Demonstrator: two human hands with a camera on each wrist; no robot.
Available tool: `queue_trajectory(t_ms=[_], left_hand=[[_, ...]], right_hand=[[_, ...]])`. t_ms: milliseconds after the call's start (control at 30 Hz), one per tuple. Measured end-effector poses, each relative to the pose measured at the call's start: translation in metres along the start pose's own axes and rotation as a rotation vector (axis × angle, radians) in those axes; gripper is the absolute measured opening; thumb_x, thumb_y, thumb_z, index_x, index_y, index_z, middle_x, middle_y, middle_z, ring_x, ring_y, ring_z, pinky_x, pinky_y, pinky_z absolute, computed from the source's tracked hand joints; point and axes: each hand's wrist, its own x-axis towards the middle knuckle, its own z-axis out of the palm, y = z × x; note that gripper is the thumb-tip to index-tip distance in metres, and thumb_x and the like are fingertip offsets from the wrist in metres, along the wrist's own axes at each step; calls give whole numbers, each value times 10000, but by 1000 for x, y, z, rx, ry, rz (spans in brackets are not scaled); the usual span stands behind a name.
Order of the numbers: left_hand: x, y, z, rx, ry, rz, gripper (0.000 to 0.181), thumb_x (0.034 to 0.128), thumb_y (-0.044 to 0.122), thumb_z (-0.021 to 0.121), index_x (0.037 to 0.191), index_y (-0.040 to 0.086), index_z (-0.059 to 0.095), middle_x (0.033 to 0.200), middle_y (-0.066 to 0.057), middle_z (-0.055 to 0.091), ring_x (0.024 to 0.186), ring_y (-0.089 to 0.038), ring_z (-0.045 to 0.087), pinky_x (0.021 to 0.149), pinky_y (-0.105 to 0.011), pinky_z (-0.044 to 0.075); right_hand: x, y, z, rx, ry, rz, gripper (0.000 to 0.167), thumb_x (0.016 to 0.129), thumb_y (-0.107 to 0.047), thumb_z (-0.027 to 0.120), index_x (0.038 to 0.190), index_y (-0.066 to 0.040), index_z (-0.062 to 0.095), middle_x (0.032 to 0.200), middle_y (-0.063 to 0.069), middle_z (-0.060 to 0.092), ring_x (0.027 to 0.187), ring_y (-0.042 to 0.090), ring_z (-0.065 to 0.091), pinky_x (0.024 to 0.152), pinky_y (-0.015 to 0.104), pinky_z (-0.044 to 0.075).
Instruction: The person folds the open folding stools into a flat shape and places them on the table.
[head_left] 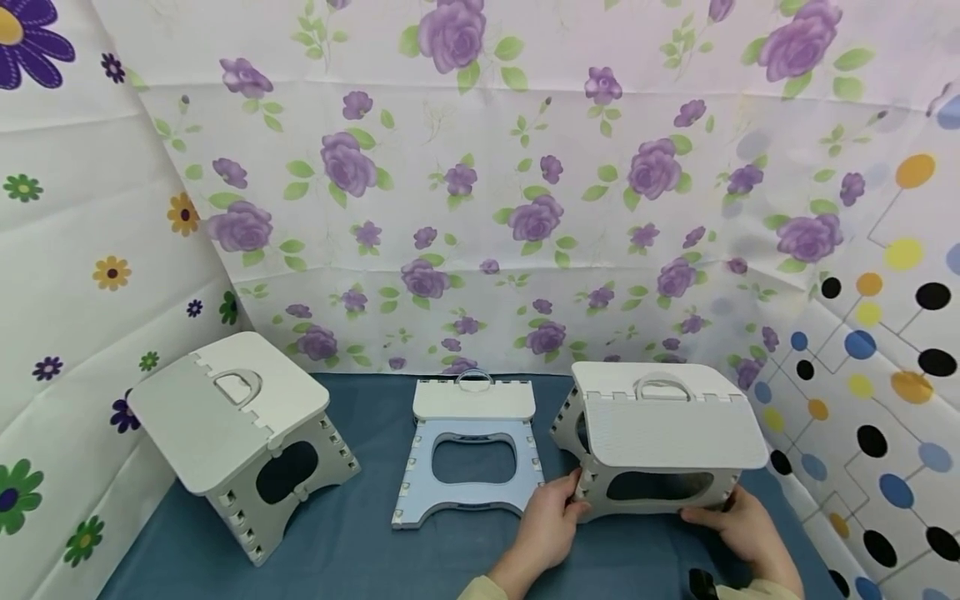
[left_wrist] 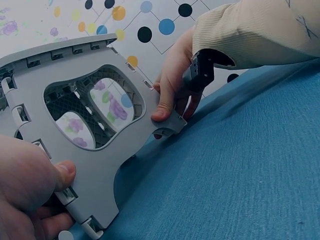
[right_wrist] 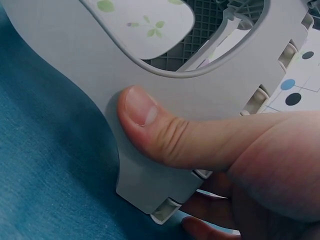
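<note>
A grey-white folding step stool (head_left: 667, 429) stands unfolded at the right in the head view. Its near leg panel (left_wrist: 95, 165) has a large oval cutout. My left hand (head_left: 546, 525) grips the left edge of that panel low down, the thumb on its face. At the panel's lower right leg, my right hand (head_left: 742, 529) holds on, thumb (right_wrist: 150, 120) in front and the other fingers behind the edge. To the left of this stool, close to my left hand, is a light-blue and white folding stool (head_left: 468, 500), its blue leg panel facing me.
Another grey-white folding stool (head_left: 240, 408) stands unfolded at the left, turned at an angle. All three are on a blue cloth (head_left: 345, 550). Flowered fabric (head_left: 480, 208) hangs behind, and a dotted sheet (head_left: 885, 442) borders the right side.
</note>
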Motion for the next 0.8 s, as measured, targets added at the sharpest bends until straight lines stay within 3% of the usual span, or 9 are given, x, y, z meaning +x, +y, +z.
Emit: queue_trajectory(t_ms=[467, 800], left_hand=[[0, 1, -1, 19, -5, 1, 445, 1031, 142, 717, 1464, 75, 645, 1306, -51, 726, 1181, -158, 682, 944, -329, 574], [2, 1, -1, 21, -23, -38, 452, 1031, 166, 721, 1472, 103, 646, 1298, -13, 726, 1173, -126, 673, 937, -329, 572]], right_hand=[[0, 0, 2, 11, -1, -4, 1149, 779, -545, 945, 1518, 141, 395, 1444, 413, 516, 1295, 602, 515, 1014, 702, 456], [-1, 0, 2, 6, 3, -3, 1135, 783, -544, 944, 1514, 139, 407, 1449, 406, 521, 1304, 598, 512, 1030, 714, 438]])
